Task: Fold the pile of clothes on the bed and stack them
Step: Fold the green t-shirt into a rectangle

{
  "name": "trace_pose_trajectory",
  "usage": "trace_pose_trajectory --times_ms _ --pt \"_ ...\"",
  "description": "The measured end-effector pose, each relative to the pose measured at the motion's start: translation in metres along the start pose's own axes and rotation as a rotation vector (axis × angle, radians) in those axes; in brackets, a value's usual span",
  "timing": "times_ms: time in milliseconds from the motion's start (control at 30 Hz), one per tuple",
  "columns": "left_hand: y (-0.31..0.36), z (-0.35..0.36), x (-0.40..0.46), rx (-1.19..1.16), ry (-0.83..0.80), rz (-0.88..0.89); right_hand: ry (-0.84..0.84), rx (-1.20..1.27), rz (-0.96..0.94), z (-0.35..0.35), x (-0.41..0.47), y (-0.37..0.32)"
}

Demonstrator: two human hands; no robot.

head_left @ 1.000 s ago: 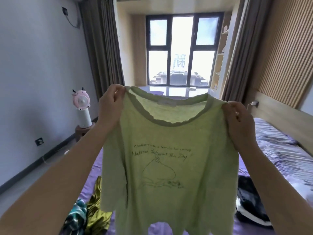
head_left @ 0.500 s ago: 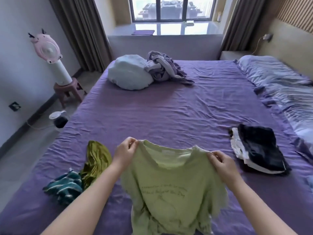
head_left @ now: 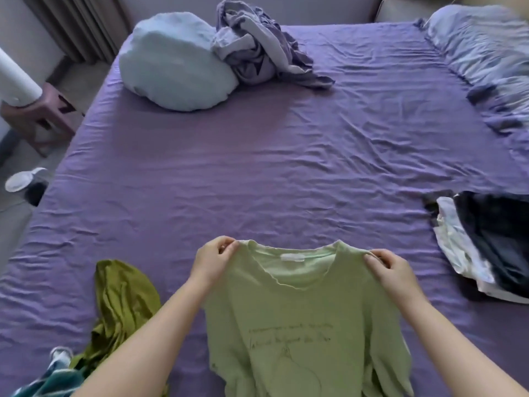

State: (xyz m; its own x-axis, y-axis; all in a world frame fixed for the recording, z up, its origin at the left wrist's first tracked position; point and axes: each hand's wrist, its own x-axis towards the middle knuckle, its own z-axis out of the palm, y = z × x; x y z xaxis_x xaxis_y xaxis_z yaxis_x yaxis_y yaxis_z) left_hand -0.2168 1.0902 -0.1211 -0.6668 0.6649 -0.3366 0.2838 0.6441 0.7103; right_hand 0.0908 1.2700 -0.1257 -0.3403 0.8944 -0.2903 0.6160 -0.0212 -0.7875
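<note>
both hands pinch green t-shirt (head_left: 300,325) shoulders — left hand (head_left: 213,260), right hand (head_left: 390,272), purple bed (head_left: 286,167)

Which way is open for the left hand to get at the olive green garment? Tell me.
Probably yes, sideways: the olive green garment lies uncovered just outside the left hand, but that hand must first release its grip on the light green T-shirt.

Home bedroom, we'd say: wide bed (head_left: 286,173) in a purple sheet, pillow (head_left: 174,63) at its far left corner, curtains (head_left: 77,24) behind, rumpled duvet (head_left: 486,53) along the right edge.
</note>
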Motion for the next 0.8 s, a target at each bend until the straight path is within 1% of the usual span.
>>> trace_pose_trajectory --times_ms 133,233,333,500,600,733,800 --pt "0.001 0.007 0.048 0.054 0.053 -0.013 0.083 -0.057 0.004 0.009 0.041 0.000" --pt "-0.002 0.023 0.068 0.158 0.077 -0.040 0.080 -0.134 0.016 0.015 0.066 0.002" --pt "-0.009 0.044 0.080 0.160 0.086 -0.046 0.071 -0.198 0.023 0.025 0.087 0.009" --pt "-0.019 0.063 0.110 0.233 0.196 -0.038 0.080 -0.202 0.001 0.037 0.121 0.020" --pt "-0.013 0.058 0.140 0.273 0.264 -0.012 0.113 -0.142 -0.020 0.034 0.148 0.017" --pt "0.003 0.055 0.180 0.311 0.293 0.016 0.105 -0.141 -0.069 0.034 0.190 0.007" --pt "0.006 0.061 0.194 0.334 0.295 -0.008 0.099 -0.153 -0.086 0.039 0.208 0.008"
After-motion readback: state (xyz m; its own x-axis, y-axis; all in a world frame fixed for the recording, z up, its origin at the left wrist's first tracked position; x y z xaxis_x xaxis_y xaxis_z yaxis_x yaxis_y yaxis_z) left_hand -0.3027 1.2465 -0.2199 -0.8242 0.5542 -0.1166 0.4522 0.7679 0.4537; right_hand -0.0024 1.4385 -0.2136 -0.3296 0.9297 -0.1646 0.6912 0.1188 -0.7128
